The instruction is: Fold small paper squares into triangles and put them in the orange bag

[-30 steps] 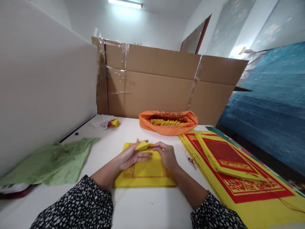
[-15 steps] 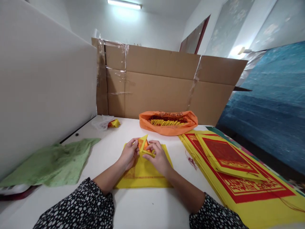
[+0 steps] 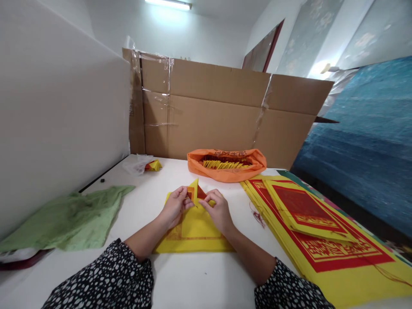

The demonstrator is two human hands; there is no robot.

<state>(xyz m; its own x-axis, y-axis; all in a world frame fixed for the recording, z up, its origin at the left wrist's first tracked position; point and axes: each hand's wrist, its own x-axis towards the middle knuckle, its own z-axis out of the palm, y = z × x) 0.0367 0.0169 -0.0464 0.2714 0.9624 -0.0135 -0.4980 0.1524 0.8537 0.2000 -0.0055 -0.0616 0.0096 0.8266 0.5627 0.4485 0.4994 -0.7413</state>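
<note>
A small folded piece of yellow paper with orange-red faces (image 3: 195, 191) is held up between my two hands, its pointed tip upward. My left hand (image 3: 175, 204) pinches its left side, thumb and fingers closed on the edge. On the other side my right hand (image 3: 218, 208) grips the lower right part between thumb and fingertips. Below both hands lies a yellow paper sheet (image 3: 199, 244) with a faint printed border, flat on the white table (image 3: 180, 281). My fingers hide part of the folded paper.
Behind stands an orange bag (image 3: 227, 176) packed with folded yellow papers. Stacks of red-printed yellow paper (image 3: 350, 274) fill the right side, with red string (image 3: 258, 217) beside them. A green cloth (image 3: 86, 223) and a plastic bag (image 3: 138, 165) lie left. A cardboard panel (image 3: 215, 124) closes off the back.
The folded paper has turned a little and its tip now points more upright. My right fingers have shifted on it, pinching closer to its lower middle. My left hand has barely moved.
</note>
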